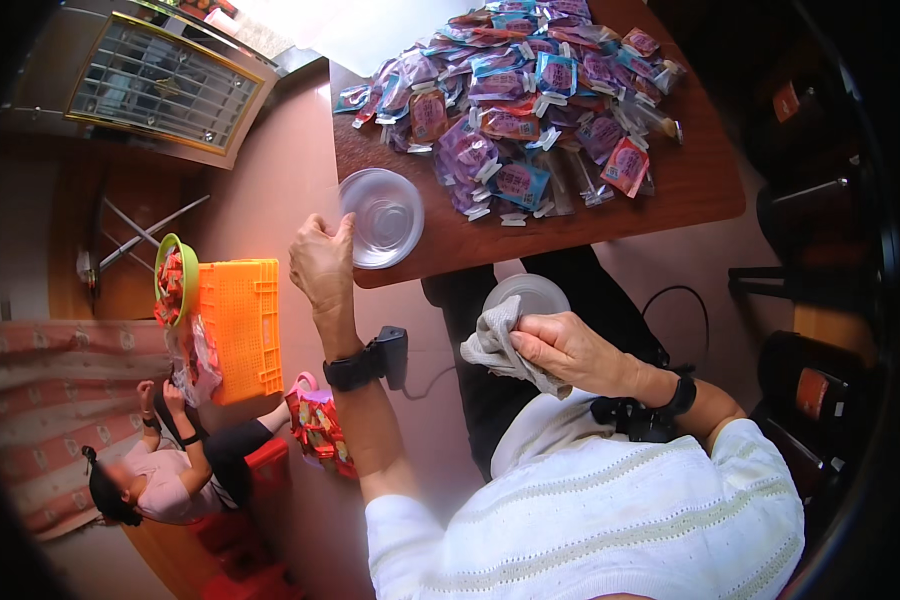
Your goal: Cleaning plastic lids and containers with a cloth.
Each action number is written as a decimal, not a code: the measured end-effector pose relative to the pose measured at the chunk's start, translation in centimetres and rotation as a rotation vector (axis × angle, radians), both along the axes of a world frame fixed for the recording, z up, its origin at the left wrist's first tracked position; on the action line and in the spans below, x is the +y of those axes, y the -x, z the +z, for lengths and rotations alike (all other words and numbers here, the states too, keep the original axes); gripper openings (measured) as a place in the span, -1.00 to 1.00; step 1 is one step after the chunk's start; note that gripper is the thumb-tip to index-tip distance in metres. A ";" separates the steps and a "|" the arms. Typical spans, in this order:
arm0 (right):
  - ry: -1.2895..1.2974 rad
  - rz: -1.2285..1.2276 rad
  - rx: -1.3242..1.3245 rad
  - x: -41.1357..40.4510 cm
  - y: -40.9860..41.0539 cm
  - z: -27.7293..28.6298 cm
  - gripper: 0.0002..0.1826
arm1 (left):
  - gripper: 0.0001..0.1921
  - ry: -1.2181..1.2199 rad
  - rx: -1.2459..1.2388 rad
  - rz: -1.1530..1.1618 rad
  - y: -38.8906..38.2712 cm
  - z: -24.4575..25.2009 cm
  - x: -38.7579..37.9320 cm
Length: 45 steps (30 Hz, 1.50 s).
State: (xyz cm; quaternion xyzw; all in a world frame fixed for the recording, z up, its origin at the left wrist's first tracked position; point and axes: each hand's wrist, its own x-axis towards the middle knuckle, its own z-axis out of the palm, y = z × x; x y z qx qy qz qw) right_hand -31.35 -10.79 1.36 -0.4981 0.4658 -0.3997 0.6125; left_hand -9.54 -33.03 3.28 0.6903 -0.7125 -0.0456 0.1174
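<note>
At the near left corner of the wooden table (487, 244), my left hand (326, 259) has its thumb against the rim of a clear round plastic bowl (385, 217); whether it grips the rim cannot be told. My right hand (562, 349) is closed on a crumpled light-grey cloth (495, 337), held over my lap. Just behind the cloth is a translucent round plastic container or lid (529, 291), partly covered by it. A large heap of small printed sachets in purple, blue and orange (502, 86) with white clips lies on the table, beyond the bowl.
On the left, a person (169, 472) sits beside an orange plastic crate (240, 330). A green basin (189, 277) of red packets is by the crate. A pink-handled bag of red packets (319, 427) stands on the floor. Dark chairs (802, 405) line the right side.
</note>
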 end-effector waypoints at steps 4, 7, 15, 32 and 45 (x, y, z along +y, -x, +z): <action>0.038 0.001 0.011 0.3 -0.2 -0.1 -0.56 | -0.58 0.299 -0.006 -0.093 0.1 -1.4 0.1; 0.091 -0.012 0.054 0.1 0.1 -0.5 -0.56 | -0.66 0.635 -0.013 -0.236 1.4 -0.3 1.3; 0.059 -0.021 0.066 -0.2 0.8 0.6 -0.60 | -0.85 0.114 0.233 -0.614 2.6 -0.7 2.2; -0.054 -0.226 -0.066 0.8 4.0 -0.3 -0.55 | -0.78 -0.122 0.041 -0.567 3.2 0.0 1.6; -0.037 -0.269 0.002 2.1 4.2 -0.8 -0.57 | -0.81 0.191 0.369 -0.648 2.4 1.4 4.4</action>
